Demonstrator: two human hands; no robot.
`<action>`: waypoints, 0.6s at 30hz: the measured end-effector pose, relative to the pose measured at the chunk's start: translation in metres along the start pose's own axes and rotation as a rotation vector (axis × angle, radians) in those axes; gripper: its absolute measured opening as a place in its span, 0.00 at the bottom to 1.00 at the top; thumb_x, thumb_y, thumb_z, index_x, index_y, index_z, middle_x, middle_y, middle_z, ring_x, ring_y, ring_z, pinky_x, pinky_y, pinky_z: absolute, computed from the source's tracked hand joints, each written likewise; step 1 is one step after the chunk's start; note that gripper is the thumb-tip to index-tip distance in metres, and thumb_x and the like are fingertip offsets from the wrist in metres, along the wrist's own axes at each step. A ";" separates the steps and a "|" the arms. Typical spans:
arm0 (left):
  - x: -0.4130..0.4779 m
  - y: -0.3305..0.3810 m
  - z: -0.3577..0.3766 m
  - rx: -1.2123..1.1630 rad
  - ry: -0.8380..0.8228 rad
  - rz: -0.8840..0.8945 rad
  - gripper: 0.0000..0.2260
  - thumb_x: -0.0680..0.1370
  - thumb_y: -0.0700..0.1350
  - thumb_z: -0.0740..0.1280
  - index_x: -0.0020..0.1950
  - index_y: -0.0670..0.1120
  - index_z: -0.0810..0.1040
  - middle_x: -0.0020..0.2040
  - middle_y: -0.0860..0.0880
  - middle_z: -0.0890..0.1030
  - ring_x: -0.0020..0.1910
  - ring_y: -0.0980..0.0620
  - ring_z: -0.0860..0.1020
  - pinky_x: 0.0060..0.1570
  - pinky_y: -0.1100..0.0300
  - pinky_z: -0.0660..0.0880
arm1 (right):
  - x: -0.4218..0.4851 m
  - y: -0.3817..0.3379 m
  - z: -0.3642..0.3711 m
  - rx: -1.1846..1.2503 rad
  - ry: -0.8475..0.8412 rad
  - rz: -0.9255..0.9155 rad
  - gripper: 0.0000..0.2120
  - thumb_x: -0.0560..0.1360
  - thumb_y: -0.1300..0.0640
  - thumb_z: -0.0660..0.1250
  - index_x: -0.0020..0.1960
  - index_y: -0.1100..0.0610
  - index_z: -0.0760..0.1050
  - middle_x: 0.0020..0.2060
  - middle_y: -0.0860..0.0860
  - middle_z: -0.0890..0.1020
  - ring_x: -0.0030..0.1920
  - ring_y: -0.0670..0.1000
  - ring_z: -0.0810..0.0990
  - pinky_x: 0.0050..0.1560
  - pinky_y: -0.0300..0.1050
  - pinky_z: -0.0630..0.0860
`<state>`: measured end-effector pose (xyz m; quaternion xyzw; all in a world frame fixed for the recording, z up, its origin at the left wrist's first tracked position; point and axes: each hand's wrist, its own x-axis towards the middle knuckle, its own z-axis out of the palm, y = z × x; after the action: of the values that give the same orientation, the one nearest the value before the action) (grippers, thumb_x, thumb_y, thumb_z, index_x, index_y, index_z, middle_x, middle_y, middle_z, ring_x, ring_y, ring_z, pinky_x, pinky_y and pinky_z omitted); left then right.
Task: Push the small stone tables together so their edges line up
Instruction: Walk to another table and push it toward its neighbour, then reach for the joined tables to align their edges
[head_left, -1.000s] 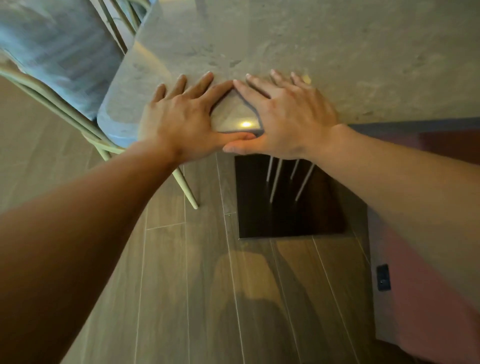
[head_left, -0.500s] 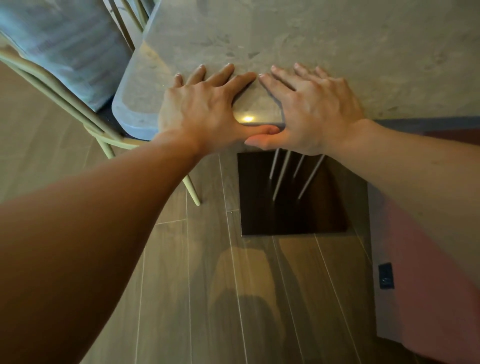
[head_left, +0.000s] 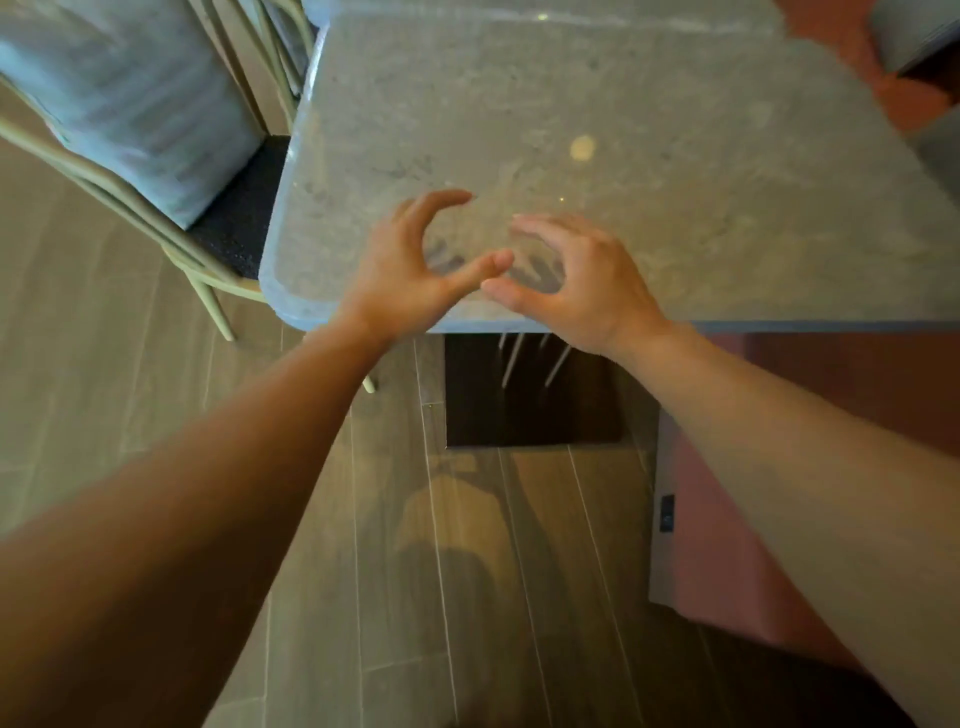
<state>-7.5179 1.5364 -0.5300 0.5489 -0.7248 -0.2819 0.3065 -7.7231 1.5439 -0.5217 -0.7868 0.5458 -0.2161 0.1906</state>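
— Both hands are above the near edge of the stone table (head_left: 597, 119). We see the left hand (head_left: 402, 273) and the right hand (head_left: 587, 283) with curled, spread fingers, holding nothing, thumbs almost meeting.

— Do they touch the top?

— We cannot tell; they seem just over it. The table stands beside a chair (head_left: 171, 156), and a seam near its far end suggests a second top there.

— How will it handle?

— We judge it heavy, stiff and smooth, so palms may slip. Better to press on the near rim, low and flat, and push slowly.
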 end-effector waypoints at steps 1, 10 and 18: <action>-0.004 0.024 -0.013 -0.127 0.076 0.047 0.29 0.77 0.64 0.74 0.73 0.53 0.75 0.71 0.55 0.77 0.72 0.60 0.73 0.72 0.70 0.67 | -0.011 -0.010 -0.026 0.101 0.098 0.006 0.39 0.75 0.31 0.68 0.75 0.56 0.76 0.74 0.52 0.78 0.75 0.50 0.75 0.78 0.49 0.69; -0.004 0.194 -0.090 -0.587 0.017 0.318 0.27 0.77 0.67 0.72 0.72 0.58 0.73 0.75 0.53 0.77 0.80 0.50 0.71 0.80 0.43 0.67 | -0.084 -0.050 -0.209 0.447 0.419 -0.031 0.36 0.75 0.28 0.68 0.74 0.49 0.72 0.74 0.51 0.77 0.77 0.50 0.75 0.77 0.54 0.72; 0.032 0.254 -0.113 -0.550 -0.137 0.420 0.33 0.77 0.67 0.72 0.77 0.54 0.70 0.78 0.50 0.74 0.82 0.47 0.69 0.80 0.46 0.66 | -0.092 -0.046 -0.267 0.469 0.519 -0.028 0.43 0.75 0.27 0.67 0.76 0.58 0.69 0.76 0.56 0.74 0.79 0.56 0.72 0.78 0.60 0.70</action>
<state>-7.5973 1.5582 -0.2622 0.2646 -0.7375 -0.4338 0.4448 -7.8622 1.6288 -0.2863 -0.6479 0.5008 -0.5308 0.2181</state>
